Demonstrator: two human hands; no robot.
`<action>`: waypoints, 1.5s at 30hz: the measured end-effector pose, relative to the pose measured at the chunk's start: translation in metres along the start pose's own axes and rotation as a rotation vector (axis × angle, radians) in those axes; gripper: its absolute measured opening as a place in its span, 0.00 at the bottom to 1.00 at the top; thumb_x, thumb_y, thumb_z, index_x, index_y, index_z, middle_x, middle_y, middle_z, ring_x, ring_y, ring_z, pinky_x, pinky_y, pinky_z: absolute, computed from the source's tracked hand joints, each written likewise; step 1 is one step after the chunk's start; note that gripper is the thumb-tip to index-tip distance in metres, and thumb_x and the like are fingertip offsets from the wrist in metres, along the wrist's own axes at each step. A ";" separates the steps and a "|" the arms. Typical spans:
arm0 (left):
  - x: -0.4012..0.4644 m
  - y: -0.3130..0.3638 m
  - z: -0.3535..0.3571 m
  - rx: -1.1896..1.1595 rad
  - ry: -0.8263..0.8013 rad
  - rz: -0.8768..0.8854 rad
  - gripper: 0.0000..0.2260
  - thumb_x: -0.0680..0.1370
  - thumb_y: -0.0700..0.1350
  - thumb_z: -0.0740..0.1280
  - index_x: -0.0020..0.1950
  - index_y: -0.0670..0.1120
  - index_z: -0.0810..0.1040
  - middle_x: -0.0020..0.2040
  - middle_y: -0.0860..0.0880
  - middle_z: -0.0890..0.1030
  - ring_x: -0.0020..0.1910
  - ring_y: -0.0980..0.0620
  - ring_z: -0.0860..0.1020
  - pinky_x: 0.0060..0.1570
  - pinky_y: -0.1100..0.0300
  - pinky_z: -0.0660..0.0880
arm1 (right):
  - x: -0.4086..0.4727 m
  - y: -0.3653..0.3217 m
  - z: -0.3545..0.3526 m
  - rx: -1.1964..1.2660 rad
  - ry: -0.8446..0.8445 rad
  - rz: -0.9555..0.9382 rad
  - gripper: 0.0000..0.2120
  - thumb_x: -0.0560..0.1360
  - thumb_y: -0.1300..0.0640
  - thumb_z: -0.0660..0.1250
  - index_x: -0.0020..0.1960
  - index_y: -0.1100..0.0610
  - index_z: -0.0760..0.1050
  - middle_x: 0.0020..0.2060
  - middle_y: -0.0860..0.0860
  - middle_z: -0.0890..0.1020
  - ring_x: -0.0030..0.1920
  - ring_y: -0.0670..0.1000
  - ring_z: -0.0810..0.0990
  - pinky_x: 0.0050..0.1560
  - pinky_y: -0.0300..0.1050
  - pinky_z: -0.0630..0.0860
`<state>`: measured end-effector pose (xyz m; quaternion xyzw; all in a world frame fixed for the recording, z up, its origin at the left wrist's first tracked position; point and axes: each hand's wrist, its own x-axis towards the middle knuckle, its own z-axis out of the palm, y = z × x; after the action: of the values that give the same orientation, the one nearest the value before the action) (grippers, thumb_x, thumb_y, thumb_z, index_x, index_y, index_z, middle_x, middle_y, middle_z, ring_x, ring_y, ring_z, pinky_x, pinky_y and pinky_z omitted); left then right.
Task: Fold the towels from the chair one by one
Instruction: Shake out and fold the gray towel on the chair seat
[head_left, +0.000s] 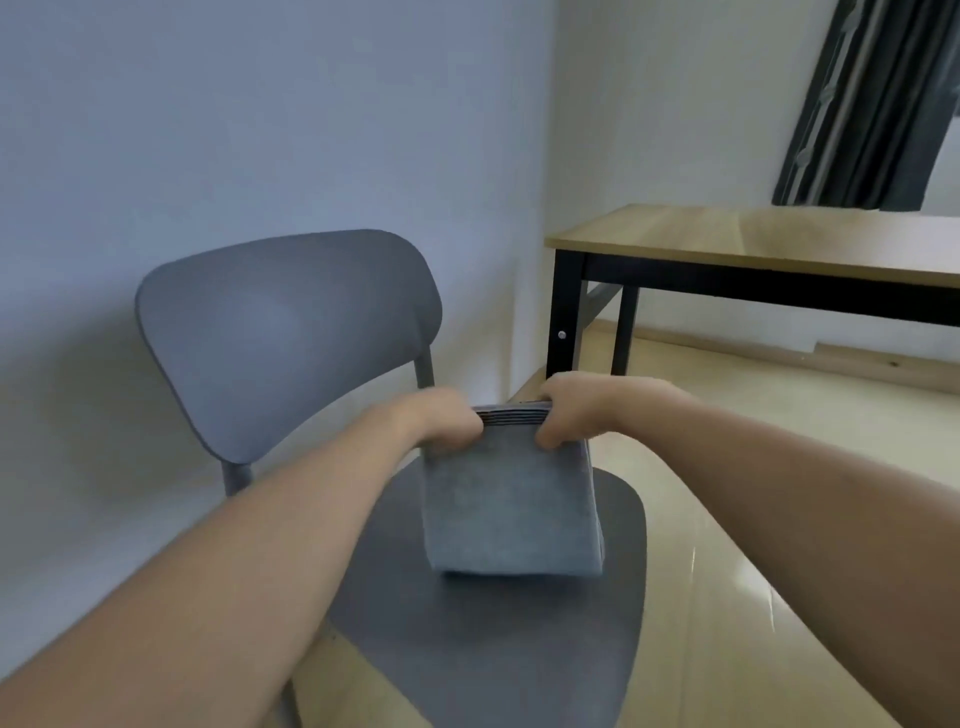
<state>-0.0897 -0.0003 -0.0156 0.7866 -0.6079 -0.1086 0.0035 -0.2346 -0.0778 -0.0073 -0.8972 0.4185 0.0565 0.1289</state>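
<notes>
Both hands, left hand (441, 423) and right hand (563, 415), pinch the soft, light towel stack (511, 514) by its top corners over the chair (291, 332).

The folded blue-grey towel (511, 512) looks like soft, napped matt cloth. The grey moulded chair (291, 332) appears smooth matt plastic. The wood-topped table (753, 234) has black legs; the pale floor (779, 571) shines glossy.

We reach both bare forearms forward, converging toward the middle. Our left hand (447, 422) and right hand (569, 410) sit level, near each other, knuckles up. On each of the 2 hands, fingers curl over and the thumb pinches from the near side, gripping the towel (511, 512) at its top corners.
</notes>
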 end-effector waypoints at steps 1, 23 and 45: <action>-0.006 0.000 -0.016 -0.029 0.061 0.006 0.09 0.75 0.37 0.55 0.36 0.45 0.69 0.36 0.46 0.73 0.34 0.49 0.70 0.28 0.59 0.63 | -0.008 -0.003 -0.015 0.014 0.105 -0.038 0.09 0.70 0.55 0.66 0.48 0.56 0.74 0.42 0.51 0.77 0.44 0.53 0.76 0.42 0.46 0.74; -0.153 0.032 0.029 -0.614 0.120 0.277 0.07 0.66 0.36 0.63 0.42 0.44 0.72 0.39 0.43 0.74 0.37 0.48 0.74 0.36 0.59 0.73 | -0.159 -0.035 -0.042 -0.436 0.375 -0.343 0.14 0.70 0.66 0.60 0.38 0.48 0.60 0.43 0.46 0.66 0.50 0.51 0.68 0.54 0.50 0.73; -0.122 0.006 0.000 0.004 0.832 0.537 0.11 0.68 0.39 0.65 0.45 0.52 0.69 0.36 0.52 0.77 0.35 0.46 0.75 0.37 0.56 0.67 | -0.141 -0.014 -0.015 0.025 0.471 -0.053 0.03 0.71 0.61 0.63 0.43 0.54 0.72 0.39 0.49 0.77 0.40 0.52 0.76 0.36 0.42 0.73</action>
<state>-0.1247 0.1147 0.0057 0.5787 -0.7365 0.2206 0.2721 -0.3147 0.0303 0.0389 -0.8947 0.4139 -0.1631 0.0404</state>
